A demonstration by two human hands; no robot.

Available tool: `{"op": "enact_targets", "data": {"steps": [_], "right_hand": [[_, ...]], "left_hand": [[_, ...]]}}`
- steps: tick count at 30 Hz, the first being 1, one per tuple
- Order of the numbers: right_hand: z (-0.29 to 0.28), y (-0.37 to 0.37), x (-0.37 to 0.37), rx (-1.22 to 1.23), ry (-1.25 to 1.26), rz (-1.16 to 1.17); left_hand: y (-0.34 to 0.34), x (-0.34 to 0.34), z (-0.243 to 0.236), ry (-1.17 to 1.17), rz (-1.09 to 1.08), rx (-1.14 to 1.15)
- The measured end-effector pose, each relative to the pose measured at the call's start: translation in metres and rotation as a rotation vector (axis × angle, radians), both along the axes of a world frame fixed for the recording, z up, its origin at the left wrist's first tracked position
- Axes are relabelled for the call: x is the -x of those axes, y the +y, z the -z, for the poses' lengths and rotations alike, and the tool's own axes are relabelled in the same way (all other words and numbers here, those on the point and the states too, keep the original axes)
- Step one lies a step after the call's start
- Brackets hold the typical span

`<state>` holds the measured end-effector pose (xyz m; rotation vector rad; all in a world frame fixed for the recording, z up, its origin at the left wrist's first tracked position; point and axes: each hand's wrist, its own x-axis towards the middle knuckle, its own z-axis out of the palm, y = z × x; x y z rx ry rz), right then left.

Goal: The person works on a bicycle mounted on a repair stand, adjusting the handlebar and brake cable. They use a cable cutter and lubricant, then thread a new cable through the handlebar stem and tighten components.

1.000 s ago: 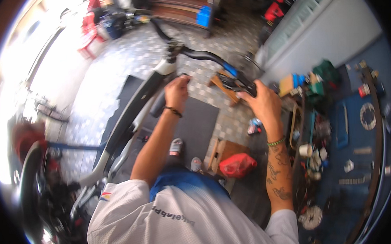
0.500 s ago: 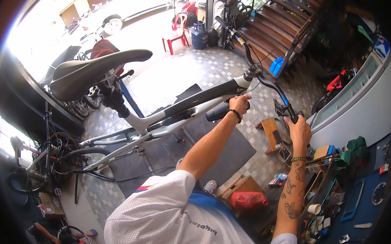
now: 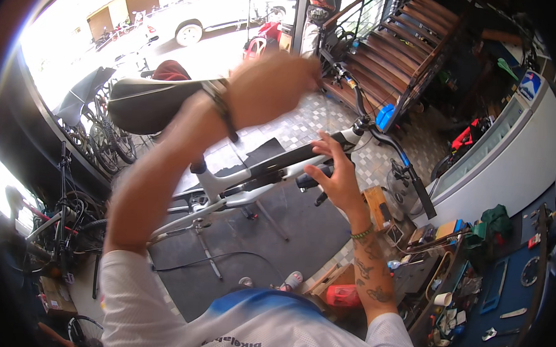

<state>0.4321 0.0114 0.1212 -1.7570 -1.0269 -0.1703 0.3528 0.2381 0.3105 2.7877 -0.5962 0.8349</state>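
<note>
A grey and black bicycle frame (image 3: 272, 167) stretches across the middle, with a dark saddle (image 3: 147, 106) on the left and a black handlebar (image 3: 388, 140) on the right. My left hand (image 3: 269, 89) is raised over the frame, in front of part of the saddle. Motion smears it, and its fingers mostly face away, so what it may hold is unclear. My right hand (image 3: 340, 179), fingers apart, is by the front of the frame, near a dark rounded part (image 3: 314, 174) under the tube. The right handlebar grip (image 3: 423, 198) is free of my hand.
A blue workbench (image 3: 502, 307) with tools runs along the right, below a white glass-topped cabinet (image 3: 496, 152). Wooden stairs (image 3: 388, 60) rise at the back. More bicycles (image 3: 100, 135) stand at the left. A red container (image 3: 343, 295) sits near my right forearm.
My left hand has risen up and left from beside the frame's front. My right hand has let go of the handlebar grip and moved left to the frame. The view has shifted slightly.
</note>
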Motion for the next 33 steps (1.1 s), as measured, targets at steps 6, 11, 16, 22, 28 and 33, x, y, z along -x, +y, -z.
{"op": "enact_targets", "data": {"steps": [6,11,16,22,28,33], "right_hand": [[-0.009,0.090,-0.036,-0.044,0.176,0.037],[-0.041,0.153,-0.090,0.113,-0.031,0.231],[0.000,0.175,-0.039,0.351,-0.015,0.171],[0.086,0.115,0.053,0.167,-0.281,0.347],[0.225,0.006,0.191,0.150,0.238,0.586],[0.334,-0.072,0.342,0.107,0.794,0.766]], "left_hand": [[0.254,0.141,-0.115,-0.246,-0.402,-0.183],[0.311,0.226,0.000,0.025,-0.756,0.505],[0.342,0.353,0.180,0.030,-0.950,1.022],[0.422,0.551,0.388,-0.026,-1.508,0.805],[0.321,0.563,0.412,-0.449,-1.712,0.108],[0.181,0.404,0.266,-0.769,-1.316,0.093]]}}
